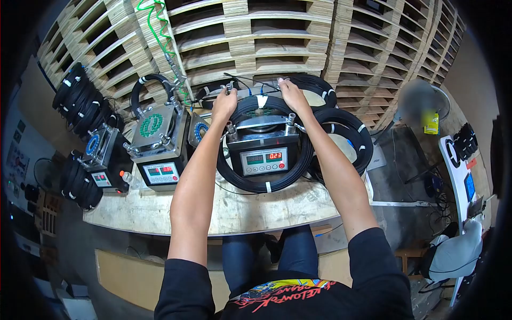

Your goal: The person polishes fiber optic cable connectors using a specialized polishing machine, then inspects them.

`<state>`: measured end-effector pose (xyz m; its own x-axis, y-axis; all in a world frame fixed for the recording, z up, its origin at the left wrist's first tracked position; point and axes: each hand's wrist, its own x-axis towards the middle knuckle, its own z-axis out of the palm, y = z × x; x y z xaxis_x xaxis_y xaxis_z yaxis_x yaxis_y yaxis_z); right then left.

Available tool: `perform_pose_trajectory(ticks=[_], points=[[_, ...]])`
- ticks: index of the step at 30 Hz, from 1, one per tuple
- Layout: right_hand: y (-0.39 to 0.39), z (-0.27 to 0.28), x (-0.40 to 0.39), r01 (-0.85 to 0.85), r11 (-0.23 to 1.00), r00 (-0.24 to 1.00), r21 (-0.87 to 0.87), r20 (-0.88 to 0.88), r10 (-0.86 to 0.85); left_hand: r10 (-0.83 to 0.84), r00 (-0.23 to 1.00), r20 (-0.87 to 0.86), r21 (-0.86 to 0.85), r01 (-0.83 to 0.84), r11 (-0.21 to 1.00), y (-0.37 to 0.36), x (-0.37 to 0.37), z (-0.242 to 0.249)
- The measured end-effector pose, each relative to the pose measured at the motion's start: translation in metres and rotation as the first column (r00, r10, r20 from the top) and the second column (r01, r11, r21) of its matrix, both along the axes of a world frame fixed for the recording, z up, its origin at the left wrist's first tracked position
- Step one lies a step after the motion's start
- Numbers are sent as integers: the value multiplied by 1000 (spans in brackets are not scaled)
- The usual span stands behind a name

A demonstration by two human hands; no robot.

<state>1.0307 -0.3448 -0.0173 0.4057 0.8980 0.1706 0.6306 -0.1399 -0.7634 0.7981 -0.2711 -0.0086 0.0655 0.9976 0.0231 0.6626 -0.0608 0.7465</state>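
Note:
A black cable coil with white ties hangs around the polishing machine, whose red display reads 0.23. At the machine's far left corner, my left hand is closed with its fingers on a metal clamp knob. My right hand reaches the far right corner, fingers pinched at what looks like the matching knob, mostly hidden by the hand. Two nearer clamp posts stand untouched by my fingers. Thin cables with blue connectors and a white tag lie between my hands.
Similar machines with round, connector-filled plates stand on the left, beside a small orange-capped bottle. More black coils lie on the right of the wooden table. Stacked pallets rise behind. A green coiled hose hangs above.

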Motion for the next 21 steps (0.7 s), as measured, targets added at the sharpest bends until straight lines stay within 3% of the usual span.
perform_pose_trajectory(ticks=[6,10,18,21], points=[[6,-12,6,-77,982,993,174,-77,91,2,1000,-7,6,-2,1000,-1,-1,1],[9,-9,5,-74,991,989,110,-119,87,-17,1000,2,55,17,998,4,-2,-4],[-11,7,-8,81,997,995,4,58,-81,-25,999,34,50,24,998,3,-2,-4],[-7,1,-7,80,994,994,71,62,-85,7,1000,7,7,-7,1000,2,1,-3]])
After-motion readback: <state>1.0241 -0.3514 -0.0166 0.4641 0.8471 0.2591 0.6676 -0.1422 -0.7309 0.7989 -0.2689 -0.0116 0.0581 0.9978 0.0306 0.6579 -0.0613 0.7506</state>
